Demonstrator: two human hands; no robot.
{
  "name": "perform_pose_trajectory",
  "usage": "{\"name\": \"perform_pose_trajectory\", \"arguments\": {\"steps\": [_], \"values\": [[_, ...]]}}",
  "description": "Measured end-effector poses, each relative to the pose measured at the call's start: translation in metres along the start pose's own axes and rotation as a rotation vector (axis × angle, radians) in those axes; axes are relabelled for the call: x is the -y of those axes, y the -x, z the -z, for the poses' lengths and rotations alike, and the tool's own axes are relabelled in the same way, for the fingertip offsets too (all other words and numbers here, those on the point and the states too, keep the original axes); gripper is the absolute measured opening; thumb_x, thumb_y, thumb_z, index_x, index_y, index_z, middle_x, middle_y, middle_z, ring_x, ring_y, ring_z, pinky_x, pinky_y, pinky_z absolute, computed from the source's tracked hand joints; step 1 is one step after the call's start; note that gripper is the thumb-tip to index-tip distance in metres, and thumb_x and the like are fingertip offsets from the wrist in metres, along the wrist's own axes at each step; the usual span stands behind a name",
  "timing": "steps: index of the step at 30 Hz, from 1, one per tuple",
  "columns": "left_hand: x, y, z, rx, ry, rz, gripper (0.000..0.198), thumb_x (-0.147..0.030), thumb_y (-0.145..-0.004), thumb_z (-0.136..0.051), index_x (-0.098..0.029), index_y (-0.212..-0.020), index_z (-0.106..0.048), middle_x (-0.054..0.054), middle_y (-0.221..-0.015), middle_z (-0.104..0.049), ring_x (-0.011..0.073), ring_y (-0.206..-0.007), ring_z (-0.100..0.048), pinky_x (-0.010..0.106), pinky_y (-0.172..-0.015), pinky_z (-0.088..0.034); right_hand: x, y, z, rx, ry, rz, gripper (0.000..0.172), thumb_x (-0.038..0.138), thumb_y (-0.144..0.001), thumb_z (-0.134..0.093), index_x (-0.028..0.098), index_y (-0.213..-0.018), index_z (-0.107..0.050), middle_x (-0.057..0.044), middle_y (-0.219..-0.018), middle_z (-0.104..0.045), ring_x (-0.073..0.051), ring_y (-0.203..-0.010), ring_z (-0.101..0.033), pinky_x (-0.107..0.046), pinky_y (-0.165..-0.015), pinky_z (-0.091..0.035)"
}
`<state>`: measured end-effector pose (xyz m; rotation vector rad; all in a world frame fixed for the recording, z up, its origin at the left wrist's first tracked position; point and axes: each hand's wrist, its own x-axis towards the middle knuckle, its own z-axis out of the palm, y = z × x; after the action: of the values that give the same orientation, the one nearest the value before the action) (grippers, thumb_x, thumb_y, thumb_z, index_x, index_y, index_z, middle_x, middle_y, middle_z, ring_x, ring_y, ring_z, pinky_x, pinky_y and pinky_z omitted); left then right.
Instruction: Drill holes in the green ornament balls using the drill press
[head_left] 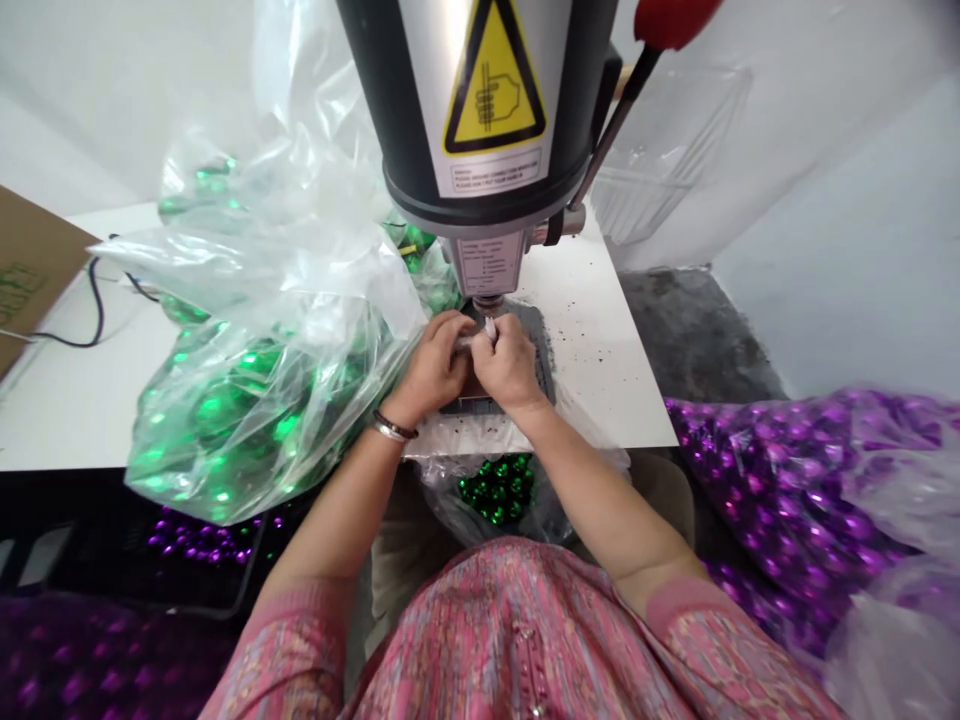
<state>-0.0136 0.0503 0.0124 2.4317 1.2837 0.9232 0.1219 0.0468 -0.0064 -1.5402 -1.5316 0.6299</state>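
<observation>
White table [630, 390] speckled dark beneath grey press [420, 120]

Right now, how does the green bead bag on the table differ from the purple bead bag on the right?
The green bag lies on the table, beside the left hand, which pinches a white piece; the purple bag lies lower, off the table, at the right. The green bag's pieces look larger than the purple bag's small beads. Both are clear plastic.

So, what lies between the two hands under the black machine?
A small white rod-like piece, pinched by left hand and right hand; head view shows it.
</observation>
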Motion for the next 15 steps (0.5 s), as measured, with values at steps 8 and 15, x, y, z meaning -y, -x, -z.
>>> {"name": "perform_pose_trajectory", "arguments": {"steps": [8, 15], "values": [[0.011, 0.018, -0.031, -0.313, -0.095, -0.055, 0.021, -0.021, -0.096, -0.047, -0.018, -0.101, -0.067, 0.009, -0.099, -0.073, 0.0178, -0.094, -0.068, 0.032, -0.087, -0.054, 0.001, 0.003, 0.012, 0.06, -0.035, 0.067, 0.023, 0.037, -0.092, -0.041, 0.02, -0.103, -0.053, -0.008, -0.096, -0.067, -0.019, -0.091, -0.064, -0.033, -0.084, -0.05], [0.006, -0.002, -0.006, -0.053, 0.059, 0.093, 0.024, -0.032, -0.091, -0.054, -0.016, -0.094, -0.072, 0.007, -0.088, -0.074, 0.0184, -0.083, -0.067, 0.03, -0.079, -0.053, -0.029, -0.01, 0.051, 0.459, -0.406, 0.196, 0.048, 0.045, -0.091, -0.053, 0.024, -0.134, -0.049, -0.001, -0.096, -0.064, -0.009, -0.072, -0.058, -0.026, -0.072, -0.052]]}}
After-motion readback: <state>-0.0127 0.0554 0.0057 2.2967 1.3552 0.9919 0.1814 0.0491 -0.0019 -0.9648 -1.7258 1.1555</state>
